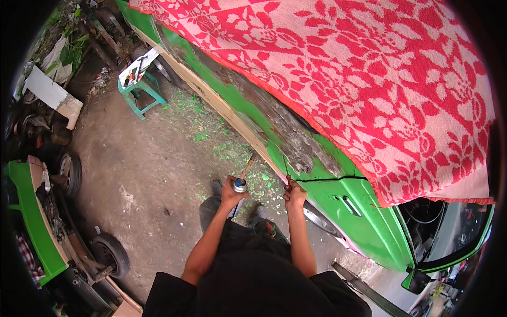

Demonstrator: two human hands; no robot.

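Observation:
In my left hand, fingers wrapped round it, is a gas torch with a silver can top, a blue centre and a brownish nozzle aimed away from me. My right hand grips a screwdriver with a reddish handle. Its thin shaft reaches to the car's green side, though I cannot tell whether the tip touches. The green car body has a long stripped strip of grey-brown, rough surface beside both hands. Green paint flakes lie scattered on the ground below.
A red and pink floral blanket covers the car's upper side. A green plastic stool holding tools stands at the far left, near a wheel. Loose wheels and another green car part are along the left. A door mirror sticks out at right.

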